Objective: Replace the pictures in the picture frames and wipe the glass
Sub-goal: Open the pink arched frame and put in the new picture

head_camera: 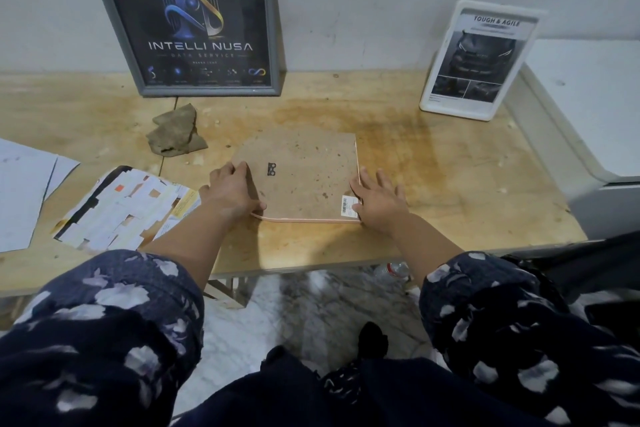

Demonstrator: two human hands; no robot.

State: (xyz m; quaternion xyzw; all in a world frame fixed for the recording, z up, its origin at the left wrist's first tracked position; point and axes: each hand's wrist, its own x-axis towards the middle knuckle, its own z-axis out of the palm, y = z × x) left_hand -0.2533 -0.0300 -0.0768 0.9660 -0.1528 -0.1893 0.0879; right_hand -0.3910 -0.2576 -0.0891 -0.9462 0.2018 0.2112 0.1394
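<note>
A picture frame (304, 170) lies face down in the middle of the wooden table (450, 177), its brown backing board up, with a small black hanger and a barcode sticker on it. My left hand (232, 192) grips its left edge. My right hand (379, 199) presses on its right edge, fingers spread. A grey frame (188, 33) with a dark poster leans on the wall at the back left. A white frame (479, 59) with a car picture stands at the back right. A crumpled brownish cloth (175, 132) lies in front of the grey frame.
A stack of printed pictures (124, 208) lies left of the face-down frame, with white sheets (24, 191) at the far left edge. A white appliance (588, 114) stands to the right of the table. A plastic bottle (393, 269) lies on the floor under the table.
</note>
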